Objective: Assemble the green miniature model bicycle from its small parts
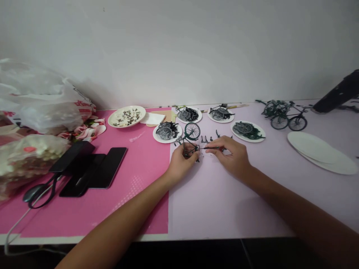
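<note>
A partly built dark green model bicycle [192, 131], with one spoked wheel showing, is gripped in my left hand [183, 160] over the lilac surface. Between the thumb and fingers of my right hand [232, 155] is a thin screwdriver [206, 148], its tip at the bicycle frame near my left thumb. My fingers cover part of the frame and most of the screwdriver's handle. A few small dark parts [206, 139] lie just behind my hands.
Several white plates of bicycle parts, such as the one with green pieces [256, 139], stand behind. Finished model bicycles [288, 118] and flat white plates [311, 145] are at right. At left are a bowl [114, 121], phones [112, 168], a cable [17, 220] and plastic bags [36, 97].
</note>
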Action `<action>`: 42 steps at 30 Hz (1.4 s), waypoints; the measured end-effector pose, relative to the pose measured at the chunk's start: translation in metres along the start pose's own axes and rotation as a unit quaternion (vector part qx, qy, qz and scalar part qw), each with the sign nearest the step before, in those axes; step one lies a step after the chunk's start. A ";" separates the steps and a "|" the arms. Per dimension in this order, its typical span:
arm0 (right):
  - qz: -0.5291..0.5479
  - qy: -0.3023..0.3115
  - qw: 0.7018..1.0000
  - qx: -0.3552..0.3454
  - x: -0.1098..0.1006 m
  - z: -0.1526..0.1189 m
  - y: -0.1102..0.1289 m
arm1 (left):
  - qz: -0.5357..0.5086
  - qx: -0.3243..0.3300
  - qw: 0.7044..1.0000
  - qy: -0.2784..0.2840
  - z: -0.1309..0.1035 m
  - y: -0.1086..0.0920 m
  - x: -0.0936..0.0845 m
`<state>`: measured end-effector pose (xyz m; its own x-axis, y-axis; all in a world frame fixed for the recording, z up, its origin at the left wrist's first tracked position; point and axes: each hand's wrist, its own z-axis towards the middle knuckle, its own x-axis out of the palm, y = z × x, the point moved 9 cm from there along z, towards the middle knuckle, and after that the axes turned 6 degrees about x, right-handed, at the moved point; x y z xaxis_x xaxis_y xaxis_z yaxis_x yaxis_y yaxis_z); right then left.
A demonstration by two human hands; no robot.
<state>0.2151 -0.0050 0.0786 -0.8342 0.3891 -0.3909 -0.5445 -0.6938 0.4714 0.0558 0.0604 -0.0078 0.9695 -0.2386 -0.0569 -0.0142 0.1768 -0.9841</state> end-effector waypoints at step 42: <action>0.013 0.015 1.000 -0.011 0.001 0.001 0.001 | -0.001 0.001 1.000 0.000 0.001 0.002 0.000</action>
<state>0.2136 -0.0044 0.0790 -0.8448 0.3533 -0.4019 -0.5206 -0.7165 0.4643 0.0560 0.0613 -0.0094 0.9693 -0.2399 -0.0548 -0.0117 0.1776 -0.9840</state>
